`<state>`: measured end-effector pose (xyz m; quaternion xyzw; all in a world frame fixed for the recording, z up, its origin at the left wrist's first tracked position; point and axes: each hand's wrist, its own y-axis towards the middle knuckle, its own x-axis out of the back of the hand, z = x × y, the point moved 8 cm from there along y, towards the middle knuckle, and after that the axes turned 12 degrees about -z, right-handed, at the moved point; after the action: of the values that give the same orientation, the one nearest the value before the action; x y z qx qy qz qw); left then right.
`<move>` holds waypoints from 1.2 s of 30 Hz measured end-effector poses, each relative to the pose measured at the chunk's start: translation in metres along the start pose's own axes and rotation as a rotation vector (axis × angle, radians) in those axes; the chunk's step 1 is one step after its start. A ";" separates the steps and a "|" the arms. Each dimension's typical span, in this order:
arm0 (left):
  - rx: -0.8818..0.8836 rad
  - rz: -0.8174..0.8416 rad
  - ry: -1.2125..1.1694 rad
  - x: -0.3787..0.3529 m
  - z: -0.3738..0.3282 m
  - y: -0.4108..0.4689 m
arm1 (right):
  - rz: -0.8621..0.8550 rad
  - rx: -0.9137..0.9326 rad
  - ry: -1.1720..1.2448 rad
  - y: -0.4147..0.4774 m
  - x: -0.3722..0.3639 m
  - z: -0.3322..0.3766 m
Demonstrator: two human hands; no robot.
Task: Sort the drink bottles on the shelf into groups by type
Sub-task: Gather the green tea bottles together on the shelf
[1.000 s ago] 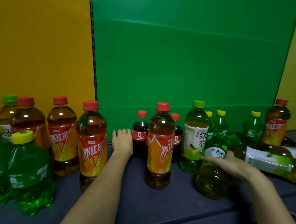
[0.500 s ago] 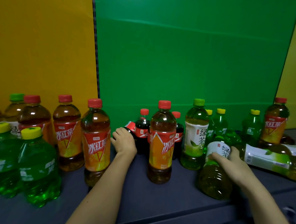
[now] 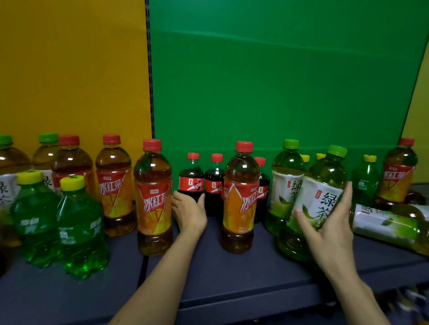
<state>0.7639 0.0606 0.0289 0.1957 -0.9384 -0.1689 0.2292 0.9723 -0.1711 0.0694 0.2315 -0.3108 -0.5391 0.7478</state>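
Of three small cola bottles (image 3: 213, 184), one is held in the left grip (image 3: 189, 210). One tilted green tea bottle (image 3: 324, 183) is clasped in the right grip (image 3: 329, 228).

Left hand (image 3: 189, 210) and right hand (image 3: 329, 226) grip (arms outstretched).

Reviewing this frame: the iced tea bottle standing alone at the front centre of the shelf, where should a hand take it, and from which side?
Probably round the labelled middle of the iced tea bottle, coming from the front. It stands upright, its label band is straight-sided, cola bottles crowd close behind it, and its near side is unblocked.
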 end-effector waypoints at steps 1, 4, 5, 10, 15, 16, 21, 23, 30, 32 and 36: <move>-0.003 0.012 -0.010 0.001 0.000 -0.002 | 0.005 0.019 0.003 -0.001 -0.002 0.002; -0.015 0.046 -0.041 0.003 -0.001 -0.006 | 0.031 0.060 0.002 -0.005 -0.009 0.003; -0.011 0.057 -0.051 0.004 -0.001 -0.008 | 0.046 0.065 0.007 -0.006 -0.013 0.003; 0.017 0.116 -0.092 0.005 0.002 -0.013 | 0.079 0.030 0.059 -0.013 -0.024 -0.005; 0.138 0.185 -0.192 0.011 0.003 -0.024 | 0.128 -0.005 0.108 -0.013 -0.026 -0.010; 0.152 0.200 -0.246 0.014 0.003 -0.027 | 0.144 -0.002 0.096 -0.014 -0.025 -0.011; 0.049 0.254 -0.453 0.051 -0.006 -0.063 | 0.142 0.093 -0.002 -0.011 -0.003 -0.020; -0.082 0.167 -0.463 0.078 -0.017 -0.084 | 0.113 0.201 -0.134 -0.002 0.013 -0.028; -0.340 0.149 -0.476 0.073 -0.063 -0.159 | 0.266 0.351 -0.599 0.037 0.065 -0.077; -0.345 0.182 -0.492 0.054 -0.077 -0.183 | 0.386 0.353 -0.785 0.046 0.068 -0.093; -0.355 0.172 -0.518 0.013 -0.105 -0.228 | 0.493 0.369 -0.830 0.065 0.074 -0.113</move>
<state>0.8710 -0.1665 0.0289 0.0231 -0.9346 -0.3540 0.0268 1.1128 -0.2196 0.0500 0.0461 -0.7167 -0.3293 0.6130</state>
